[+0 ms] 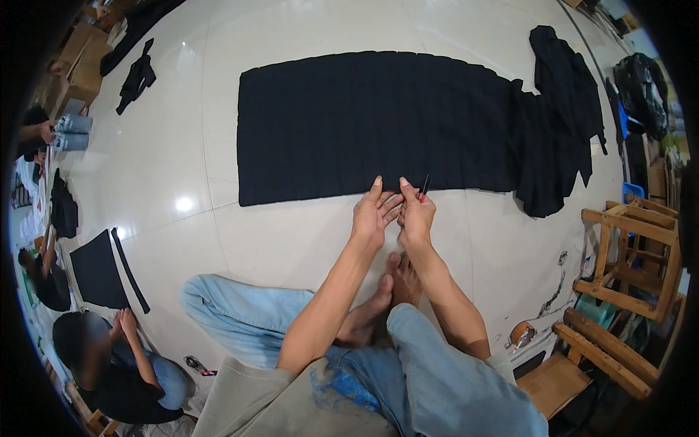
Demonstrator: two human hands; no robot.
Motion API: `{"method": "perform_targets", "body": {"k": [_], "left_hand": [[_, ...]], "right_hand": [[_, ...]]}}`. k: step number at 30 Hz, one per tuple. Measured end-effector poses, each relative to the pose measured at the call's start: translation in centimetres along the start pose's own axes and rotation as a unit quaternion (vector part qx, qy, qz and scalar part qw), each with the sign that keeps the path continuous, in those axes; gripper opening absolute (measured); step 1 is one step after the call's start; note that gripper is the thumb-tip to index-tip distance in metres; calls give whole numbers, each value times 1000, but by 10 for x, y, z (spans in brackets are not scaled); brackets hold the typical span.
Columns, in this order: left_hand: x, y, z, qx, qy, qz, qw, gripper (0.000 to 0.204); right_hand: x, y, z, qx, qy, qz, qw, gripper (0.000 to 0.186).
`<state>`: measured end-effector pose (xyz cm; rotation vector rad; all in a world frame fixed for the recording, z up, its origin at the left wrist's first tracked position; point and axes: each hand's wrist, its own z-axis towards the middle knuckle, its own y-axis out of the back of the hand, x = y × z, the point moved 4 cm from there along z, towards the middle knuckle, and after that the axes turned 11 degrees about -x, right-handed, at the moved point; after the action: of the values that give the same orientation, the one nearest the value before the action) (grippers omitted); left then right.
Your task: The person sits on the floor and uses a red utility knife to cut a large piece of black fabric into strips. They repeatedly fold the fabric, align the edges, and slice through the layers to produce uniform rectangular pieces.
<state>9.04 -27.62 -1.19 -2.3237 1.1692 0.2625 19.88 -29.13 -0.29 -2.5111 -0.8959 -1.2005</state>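
A long, dark black cloth (364, 124) lies flat on the floor in front of me, its lower edge close to my fingertips. My left hand (373, 215) is palm-inward just below that edge, thumb up and fingers apart, with nothing visible in it. Beside it, almost touching, my right hand (416, 217) is closed around a slim black-and-red tool (425, 189) whose dark tip points up over the cloth. Its exact kind is too small to tell. At the right end, rumpled black fabric (553, 124) joins or overlaps the flat piece.
A co-worker (120, 371) sits at the lower left, hands near another black cloth piece (100, 271). Wooden stools (630, 233) stand at the right, near a roll of brown tape (522, 333). Black scraps (137, 79) lie at upper left by cardboard boxes (81, 69).
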Motion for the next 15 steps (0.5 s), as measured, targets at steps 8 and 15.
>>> {"method": "perform_targets", "body": {"k": [8,15], "left_hand": [[-10,0,-1,114,-6,-52,992,25],[-18,-5,-9,143,-22,-7,989,38]], "right_hand": [[16,5,-15,4,25,-76,997,35],[20,23,-62,183,3,-46,982,49]]}}
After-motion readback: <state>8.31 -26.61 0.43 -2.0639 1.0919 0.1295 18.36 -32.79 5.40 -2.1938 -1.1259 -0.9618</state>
